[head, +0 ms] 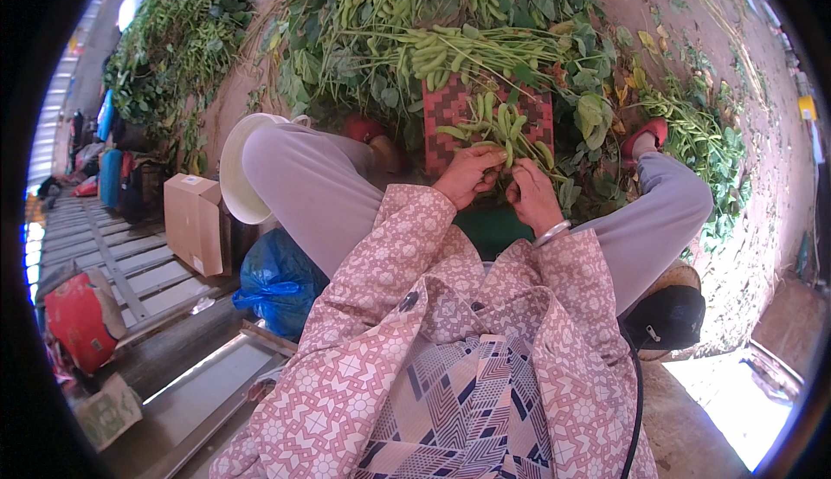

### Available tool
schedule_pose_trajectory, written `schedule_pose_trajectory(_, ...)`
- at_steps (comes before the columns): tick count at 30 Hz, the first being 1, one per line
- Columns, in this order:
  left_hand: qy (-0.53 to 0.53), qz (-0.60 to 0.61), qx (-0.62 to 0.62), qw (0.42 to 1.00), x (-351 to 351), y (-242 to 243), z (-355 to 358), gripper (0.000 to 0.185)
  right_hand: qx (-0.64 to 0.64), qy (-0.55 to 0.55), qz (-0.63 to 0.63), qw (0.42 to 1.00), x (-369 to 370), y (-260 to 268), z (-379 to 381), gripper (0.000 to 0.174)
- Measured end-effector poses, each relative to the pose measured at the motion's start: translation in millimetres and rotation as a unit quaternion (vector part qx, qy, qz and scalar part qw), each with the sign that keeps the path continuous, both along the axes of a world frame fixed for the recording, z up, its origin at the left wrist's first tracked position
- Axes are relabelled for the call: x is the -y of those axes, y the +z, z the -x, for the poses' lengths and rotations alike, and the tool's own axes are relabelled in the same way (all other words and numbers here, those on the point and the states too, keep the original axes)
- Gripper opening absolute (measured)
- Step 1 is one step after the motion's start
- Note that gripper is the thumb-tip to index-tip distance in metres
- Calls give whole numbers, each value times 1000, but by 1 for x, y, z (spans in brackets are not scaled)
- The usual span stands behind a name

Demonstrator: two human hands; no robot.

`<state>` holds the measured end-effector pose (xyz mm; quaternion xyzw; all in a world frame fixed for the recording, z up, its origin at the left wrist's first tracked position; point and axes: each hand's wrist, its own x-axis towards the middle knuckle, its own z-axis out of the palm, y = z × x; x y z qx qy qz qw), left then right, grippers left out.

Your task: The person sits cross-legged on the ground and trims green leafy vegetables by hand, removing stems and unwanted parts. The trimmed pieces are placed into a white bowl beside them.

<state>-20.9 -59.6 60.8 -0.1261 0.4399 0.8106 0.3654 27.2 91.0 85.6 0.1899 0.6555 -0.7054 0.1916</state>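
My left hand [472,175] pinches a sprig of green soybean pods [503,125] between thumb and fingertips. Close beside it, my right hand [533,195], with a silver bangle [552,233] at the wrist, has its fingertips at the lower end of the same sprig. Some fingers of both hands are curled out of sight. The sprig is above a red and dark checkered board or mat [444,115]. Across the mat's far end lies a bundle of soybean stalks with pods [432,50]. Something dark green [495,231] shows below my hands, partly hidden.
A whitish bucket [235,171] stands by my left knee, near a blue plastic bag [276,284] and a cardboard box [195,222]. More leafy plants [188,44] are heaped far left, with others [704,148] at right. A black zippered bag [672,317] sits behind my right knee.
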Motion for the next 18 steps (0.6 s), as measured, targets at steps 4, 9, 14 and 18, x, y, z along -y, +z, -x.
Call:
schedule_pose_trajectory(4,-2,27,-8,1000,-2,1,1,15,-51,10,-16,999,1,-11,-1,22)
schedule_pose_trajectory(9,-4,8,7,1000,2,-2,1,15,82,-11,129,988,-1,13,0,20)
schedule_pose_trajectory(14,-21,-25,24,999,3,3,2,12,146,-13,255,956,-10,7,4,17)
schedule_pose_trajectory(18,-41,32,11,999,-3,14,2,15,145,1,142,979,0,21,3,13)
